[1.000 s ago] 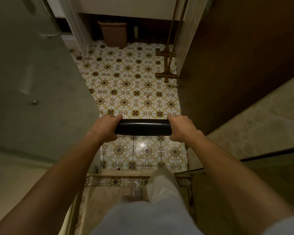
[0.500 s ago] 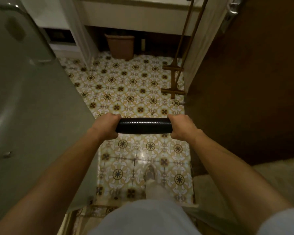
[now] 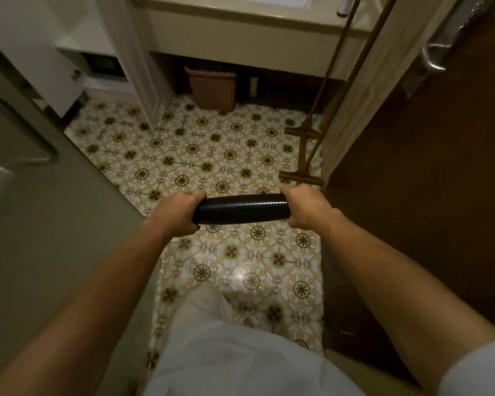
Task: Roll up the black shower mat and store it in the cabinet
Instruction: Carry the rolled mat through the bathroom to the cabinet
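Note:
The black shower mat (image 3: 242, 208) is rolled into a tight tube and held level in front of me, above the patterned tile floor. My left hand (image 3: 174, 214) grips its left end and my right hand (image 3: 307, 208) grips its right end, so both ends are hidden inside my fists. A white cabinet (image 3: 69, 45) with an open shelf stands at the back left, and a vanity counter (image 3: 240, 32) runs across the back.
A glass shower door (image 3: 35, 210) stands close on my left and a dark wooden door (image 3: 426, 181) on my right. A brown waste bin (image 3: 212, 87) sits under the vanity. Two long-handled floor wipers (image 3: 303, 155) lean at the right wall.
I have stepped forward out of the shower onto the tiles, and the vanity and cabinet have come closer. Both hands keep the same grip on the rolled mat.

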Motion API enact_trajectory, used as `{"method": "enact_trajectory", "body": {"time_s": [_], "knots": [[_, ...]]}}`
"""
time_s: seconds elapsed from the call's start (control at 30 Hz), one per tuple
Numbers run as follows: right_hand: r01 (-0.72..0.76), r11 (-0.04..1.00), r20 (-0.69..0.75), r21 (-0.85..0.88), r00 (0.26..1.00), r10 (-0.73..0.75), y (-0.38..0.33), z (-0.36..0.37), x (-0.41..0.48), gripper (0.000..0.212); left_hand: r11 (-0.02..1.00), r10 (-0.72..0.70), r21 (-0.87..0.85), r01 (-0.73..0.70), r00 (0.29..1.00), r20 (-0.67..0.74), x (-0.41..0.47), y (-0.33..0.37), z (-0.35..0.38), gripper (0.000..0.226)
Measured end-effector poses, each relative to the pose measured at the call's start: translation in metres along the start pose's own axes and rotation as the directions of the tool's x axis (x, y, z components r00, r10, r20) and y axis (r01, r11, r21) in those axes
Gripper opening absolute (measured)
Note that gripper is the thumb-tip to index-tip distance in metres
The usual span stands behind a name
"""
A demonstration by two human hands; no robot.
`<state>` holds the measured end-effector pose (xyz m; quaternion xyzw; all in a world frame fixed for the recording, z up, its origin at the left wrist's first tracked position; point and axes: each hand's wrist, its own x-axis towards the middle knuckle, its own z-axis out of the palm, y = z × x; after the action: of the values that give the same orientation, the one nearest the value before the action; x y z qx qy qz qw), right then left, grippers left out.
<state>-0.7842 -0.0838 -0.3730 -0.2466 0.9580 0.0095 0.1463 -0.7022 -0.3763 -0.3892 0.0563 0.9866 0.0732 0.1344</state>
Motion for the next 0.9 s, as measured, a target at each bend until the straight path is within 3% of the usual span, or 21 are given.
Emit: {"method": "enact_trajectory", "body": {"time_s": [0.37, 0.8, 0.9], "knots": [[0.040, 0.998, 0.105, -0.057, 0.994, -0.034, -0.016, -0.024, 0.192, 0.053, 0.990, -0.142, 0.010, 0.142, 0.985, 0.100, 0.127, -0.111, -0.029, 0.046], [0.150, 0.988, 0.076, -0.028, 0.986, -0.148, -0.069, -0.102, 0.424, 0.053, 0.960, -0.281, -0.001, 0.281, 0.958, 0.051, 0.254, -0.272, -0.107, 0.049], [0.198, 0.978, 0.071, -0.064, 0.979, -0.193, -0.077, -0.111, 0.465, 0.051, 0.950, -0.312, -0.019, 0.312, 0.950, 0.022, 0.275, -0.297, -0.108, 0.062]]}}
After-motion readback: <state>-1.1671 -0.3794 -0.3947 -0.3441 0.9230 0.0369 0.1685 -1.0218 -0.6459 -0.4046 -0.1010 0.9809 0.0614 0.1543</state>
